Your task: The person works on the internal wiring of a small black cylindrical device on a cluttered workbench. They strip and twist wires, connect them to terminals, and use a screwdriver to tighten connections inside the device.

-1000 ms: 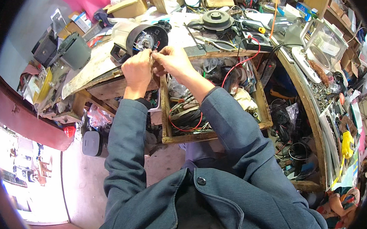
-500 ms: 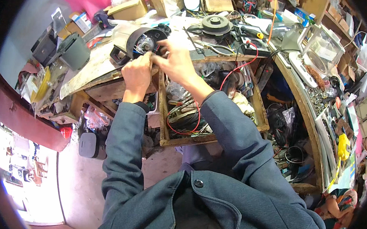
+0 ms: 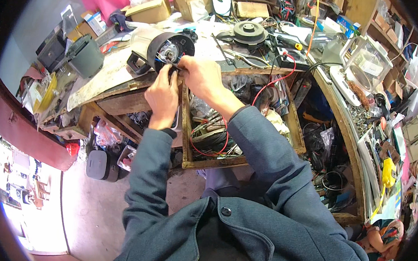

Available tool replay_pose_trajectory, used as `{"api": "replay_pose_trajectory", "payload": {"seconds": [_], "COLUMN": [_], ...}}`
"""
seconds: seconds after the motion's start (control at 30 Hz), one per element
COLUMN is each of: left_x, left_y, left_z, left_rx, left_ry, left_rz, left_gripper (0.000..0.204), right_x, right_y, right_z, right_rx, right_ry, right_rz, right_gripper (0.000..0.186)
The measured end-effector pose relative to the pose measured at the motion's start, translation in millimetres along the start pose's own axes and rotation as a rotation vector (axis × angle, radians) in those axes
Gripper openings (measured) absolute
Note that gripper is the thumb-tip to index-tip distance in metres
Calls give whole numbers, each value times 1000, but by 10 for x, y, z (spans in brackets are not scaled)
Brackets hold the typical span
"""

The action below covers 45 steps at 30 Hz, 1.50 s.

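Note:
An opened appliance [image 3: 158, 50] with a dark round rim and a pale body lies on its side at the bench's front edge. Metal parts and thin coloured wires show inside its open end. Just below that rim, my left hand [image 3: 164, 95] is closed, fingertips pinched together and pointing up. My right hand [image 3: 201, 77] comes in from the right, closed, its thumb and forefinger meeting the left fingertips. Whatever small dark thing lies between the fingers is too small and covered to name.
Below the bench, an open wooden drawer [image 3: 244, 164] holds tangled wires and bags. A dark round lidded part [image 3: 250, 33], pliers [image 3: 247, 59] and a power strip [image 3: 292, 60] lie at the back right. A grey bin-like container [image 3: 85, 58] stands at left. Cluttered shelving runs down the right.
Both hands have come slightly down and right, away from the appliance's opening, and draw together. My right fingers, blurred and spread before, are now closed. More of the inside shows.

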<state>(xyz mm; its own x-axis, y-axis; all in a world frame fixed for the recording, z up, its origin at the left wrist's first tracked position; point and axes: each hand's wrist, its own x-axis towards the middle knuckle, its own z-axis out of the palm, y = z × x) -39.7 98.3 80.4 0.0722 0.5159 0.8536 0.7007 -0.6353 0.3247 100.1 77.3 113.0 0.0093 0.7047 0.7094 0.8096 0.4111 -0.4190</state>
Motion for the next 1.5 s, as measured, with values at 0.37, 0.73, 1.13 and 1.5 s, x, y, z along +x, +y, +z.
{"api": "replay_pose_trajectory", "payload": {"seconds": [0.37,0.73,1.13,1.5], "left_x": [-36,45,18,-46], "left_y": [72,-16,-76,-186], "left_z": [287,560,545,607], "left_rx": [-1689,-1908,-2122,-2298], "left_ry": [-133,-43,-70,107], "left_rz": [-1166,-1243,-1230,-1207], "left_gripper": [29,16,20,21], "right_x": [242,359,682,1099], "right_y": [-43,-14,438,-408], "right_z": [-186,-411,-223,-126], "right_rx": [-243,-27,112,-401], "right_ry": [-138,-31,-333,-915], "right_rz": [-228,-341,49,236], "right_gripper": [9,40,45,32]}}
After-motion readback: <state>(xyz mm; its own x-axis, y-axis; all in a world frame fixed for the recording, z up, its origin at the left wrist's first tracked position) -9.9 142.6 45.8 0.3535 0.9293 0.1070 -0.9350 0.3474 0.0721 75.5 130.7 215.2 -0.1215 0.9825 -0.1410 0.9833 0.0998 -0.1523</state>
